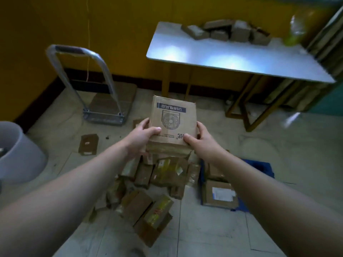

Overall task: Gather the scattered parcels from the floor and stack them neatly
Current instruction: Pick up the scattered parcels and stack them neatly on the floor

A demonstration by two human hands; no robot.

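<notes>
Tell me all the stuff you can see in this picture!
fan box: one, brown, held above the heap
floor parcels: many, brown, heaped under the hands
flat parcel: one, brown, alone at left
blue tray: one, blue, at right, holding parcels
table: one, pale top, back right
table parcels: several, brown, on the table's far end
trolley: one, silver handle, back left
bin: one, grey, far left
left hand: one, grips the box's left edge
right hand: one, grips the box's right edge
</notes>
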